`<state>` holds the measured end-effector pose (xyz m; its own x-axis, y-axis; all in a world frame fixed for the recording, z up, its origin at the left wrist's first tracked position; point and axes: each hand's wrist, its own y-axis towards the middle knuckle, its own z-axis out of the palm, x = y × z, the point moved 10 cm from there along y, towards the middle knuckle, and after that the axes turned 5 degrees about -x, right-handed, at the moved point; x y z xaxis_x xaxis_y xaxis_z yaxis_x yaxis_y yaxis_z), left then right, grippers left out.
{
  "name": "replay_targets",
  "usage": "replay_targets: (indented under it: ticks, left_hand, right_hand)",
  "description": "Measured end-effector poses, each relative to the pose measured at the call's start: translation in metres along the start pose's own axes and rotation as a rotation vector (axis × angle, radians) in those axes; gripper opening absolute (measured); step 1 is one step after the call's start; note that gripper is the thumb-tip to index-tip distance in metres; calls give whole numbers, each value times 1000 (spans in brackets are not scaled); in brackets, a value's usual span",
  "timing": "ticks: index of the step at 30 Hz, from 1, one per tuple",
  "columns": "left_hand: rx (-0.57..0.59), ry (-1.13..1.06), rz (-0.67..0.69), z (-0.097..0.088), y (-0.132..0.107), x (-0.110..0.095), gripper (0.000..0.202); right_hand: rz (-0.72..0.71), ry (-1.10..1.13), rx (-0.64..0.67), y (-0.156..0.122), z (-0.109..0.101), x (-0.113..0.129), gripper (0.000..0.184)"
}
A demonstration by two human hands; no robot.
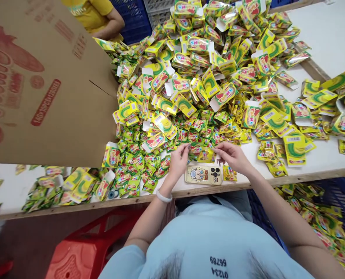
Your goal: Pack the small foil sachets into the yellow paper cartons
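My left hand, with a pale band on its wrist, has thumb and fingers pinched at the left end of a short row of candy packets. My right hand pinches the right edge of a yellow candy packet in that row. Whether the packets are joined, I cannot tell. Just below lies a phone in a cartoon case, with another yellow packet to its right. Loose green candy packets are heaped left of my hands. Small yellow-green candy boxes pile up beyond them, many with open flaps.
A large cardboard carton stands at the left on the white table. Behind it is a person in a yellow shirt. A red stool is below the table's wooden edge; a blue crate with packets sits at lower right.
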<state>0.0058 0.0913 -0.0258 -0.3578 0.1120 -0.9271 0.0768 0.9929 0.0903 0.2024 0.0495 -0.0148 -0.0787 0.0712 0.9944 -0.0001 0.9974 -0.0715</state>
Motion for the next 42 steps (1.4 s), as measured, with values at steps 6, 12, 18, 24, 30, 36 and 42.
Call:
replay_targets:
  ticks: [6,12,18,24,30,36,42]
  left_hand:
    - [118,-342,-174,24,-35,-12,41]
    - [91,-53,78,20,-43,-31,28]
    - [67,819,529,-39,26,-61,50]
    - [536,1106,693,-44,99,-33,62]
    - [333,395,417,-43,82,-67,23]
    - [629,-336,-80,45,-29,-65,37]
    - [701,-393,-192,61,-62,-71,37]
  right_hand:
    - [-161,-233,-48,2,17,10,28]
    - [25,149,0,-21,31,-20,44]
    - [-95,-229,-220,-37,-16,-28,30]
    - [-322,-970,-78,-48,-18,-42,29]
    - [-274,-491,-98,-44,-47,-5,22]
    - [-310,92,-132,-37,-35,92,17]
    - [-467,-297,167,-31,23,114,15]
